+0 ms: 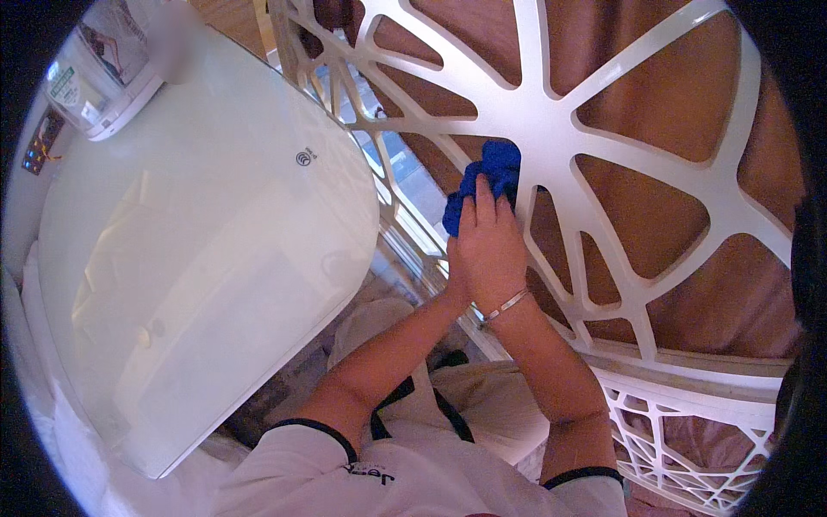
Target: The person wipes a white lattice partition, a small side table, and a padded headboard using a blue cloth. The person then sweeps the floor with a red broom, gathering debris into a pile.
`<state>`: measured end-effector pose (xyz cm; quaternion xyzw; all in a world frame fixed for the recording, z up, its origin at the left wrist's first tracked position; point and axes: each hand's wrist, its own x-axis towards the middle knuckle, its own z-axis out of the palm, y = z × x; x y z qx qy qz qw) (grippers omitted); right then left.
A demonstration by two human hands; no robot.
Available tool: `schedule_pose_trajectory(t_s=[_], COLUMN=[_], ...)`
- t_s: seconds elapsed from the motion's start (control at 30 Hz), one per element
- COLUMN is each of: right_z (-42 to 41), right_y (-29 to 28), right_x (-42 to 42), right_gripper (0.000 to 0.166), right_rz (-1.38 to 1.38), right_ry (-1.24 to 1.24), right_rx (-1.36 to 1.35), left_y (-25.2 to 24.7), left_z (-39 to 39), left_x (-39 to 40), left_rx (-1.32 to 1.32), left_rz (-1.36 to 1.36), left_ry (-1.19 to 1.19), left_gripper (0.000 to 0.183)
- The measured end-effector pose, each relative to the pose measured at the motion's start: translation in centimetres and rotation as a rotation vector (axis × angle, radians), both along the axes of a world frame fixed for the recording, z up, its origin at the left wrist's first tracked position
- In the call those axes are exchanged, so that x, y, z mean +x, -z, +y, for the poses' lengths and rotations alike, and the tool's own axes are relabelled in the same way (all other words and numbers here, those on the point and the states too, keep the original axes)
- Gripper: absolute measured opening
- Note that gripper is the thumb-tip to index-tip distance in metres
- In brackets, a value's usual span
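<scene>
A bunched blue cloth (501,165) is pressed against the edge of a white lattice screen (536,123), at the left of its wide hub where several bars meet. My right hand (492,249) grips the cloth from the near side, fingers laid over it, with a bracelet on the wrist. Partly behind it is my left hand (456,265). Its upper edge reaches the lower end of the cloth, but its fingers are hidden, so its hold cannot be told.
To the left lies a large glass tabletop (213,226) with a rounded end. A clear container (106,84) stands at its far corner. Brown curtain fabric (639,213) hangs behind the screen. Below the screen at right is a second white lattice panel (685,446).
</scene>
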<state>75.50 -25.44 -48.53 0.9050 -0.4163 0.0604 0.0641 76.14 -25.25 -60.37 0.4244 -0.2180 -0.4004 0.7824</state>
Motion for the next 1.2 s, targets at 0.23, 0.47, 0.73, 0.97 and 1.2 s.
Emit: schedule_pose_trajectory(t_s=[0.23,0.47,0.73,0.97,1.2], right_z=[-1.2,-0.4,0.5,4.9,5.9], right_y=[-2.2,-0.1,-2.0,-0.8,-0.1], right_x=[2.2,1.9,-1.2,-9.0,-11.1], right_gripper=[0.040,0.040,0.031,0.026,0.031], right_rz=[-0.184,-0.089,-0.131,-0.249,-0.172], right_ry=[-0.203,-0.085,-0.197,0.024,0.161], right_rx=[-0.034,-0.148,-0.048,-0.181,-0.141], left_y=[0.9,1.8,0.7,-4.1,-3.2], left_z=[-2.8,-0.4,0.8,6.3,7.7], left_x=[1.7,2.2,0.4,-3.4,-3.8], left_rx=[-0.072,-0.112,-0.239,0.161,0.202], left_rz=[0.184,0.228,0.872,-0.097,-0.109], left_ry=[0.074,0.105,0.309,0.186,0.317], left_gripper=[0.039,0.039,0.039,0.044,0.046])
